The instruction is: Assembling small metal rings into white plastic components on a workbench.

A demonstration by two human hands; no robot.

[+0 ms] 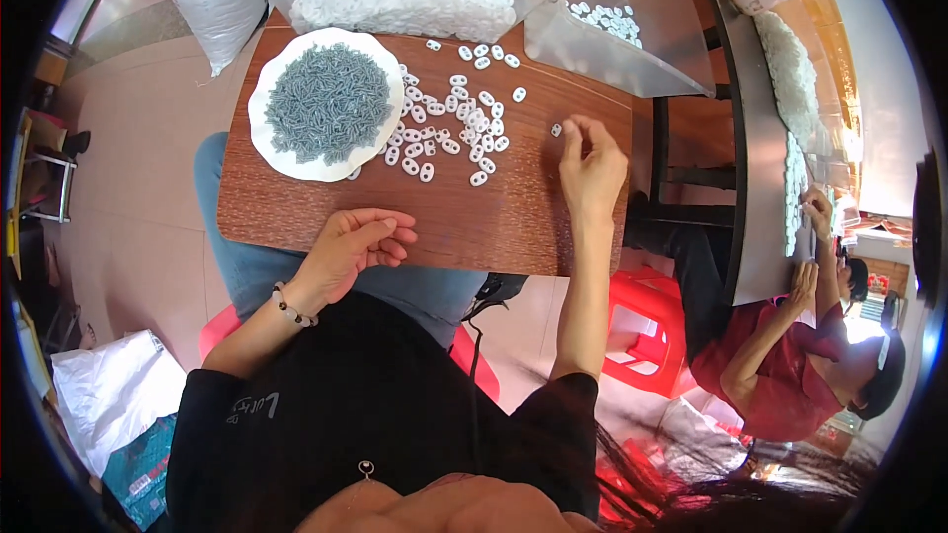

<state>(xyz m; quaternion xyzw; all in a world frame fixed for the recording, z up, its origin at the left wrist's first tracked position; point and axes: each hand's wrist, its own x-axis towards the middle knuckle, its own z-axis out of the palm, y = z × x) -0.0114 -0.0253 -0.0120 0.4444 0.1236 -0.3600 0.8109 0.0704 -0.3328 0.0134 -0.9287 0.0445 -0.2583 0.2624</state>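
White two-holed pieces (473, 119) lay at upper centre, probably light and stiff, best pinched by their edges. The right hand (594, 170) was narrow beside a lone piece (556, 129), grip unclear; the left hand (348, 245) hung loosely open.

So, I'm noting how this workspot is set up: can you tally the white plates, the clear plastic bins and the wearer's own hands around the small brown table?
White plate: 1
Clear plastic bins: 2
Wearer's hands, left hand and right hand: 2
Total: 5
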